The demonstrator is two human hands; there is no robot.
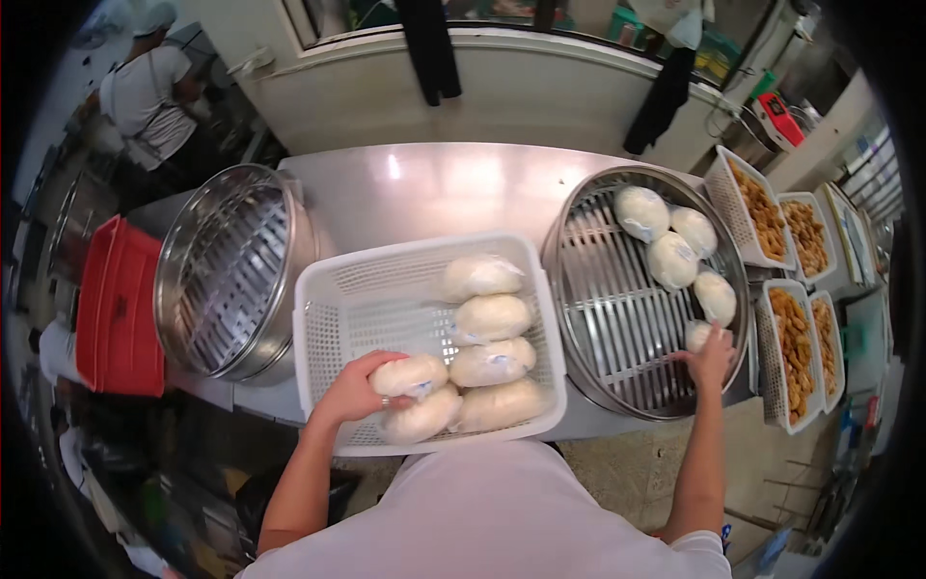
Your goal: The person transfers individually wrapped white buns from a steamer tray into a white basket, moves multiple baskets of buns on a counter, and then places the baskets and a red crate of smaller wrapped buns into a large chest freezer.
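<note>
A white plastic basket (374, 317) in front of me holds several plump, pale oblong rolls wrapped in clear plastic, such as one (491, 319) in its right-hand row. Inside the basket, my left hand (353, 391) is closed around a wrapped roll (413, 374), which rests against another roll (424, 415). My right hand (712, 360) reaches into the round metal steamer tray (617, 318) on the right, its fingers closed on a wrapped roll (697, 334) they partly cover. Several more wrapped rolls, including one (643, 213), lie along the tray's far and right side.
Another round steamer tray (230, 261) stands left of the basket, beside red plastic crates (121, 307). White baskets of golden-brown fried food (793, 352) line the right. A co-worker (154, 96) stands at the far left. Dark cloths (429, 53) hang below the window.
</note>
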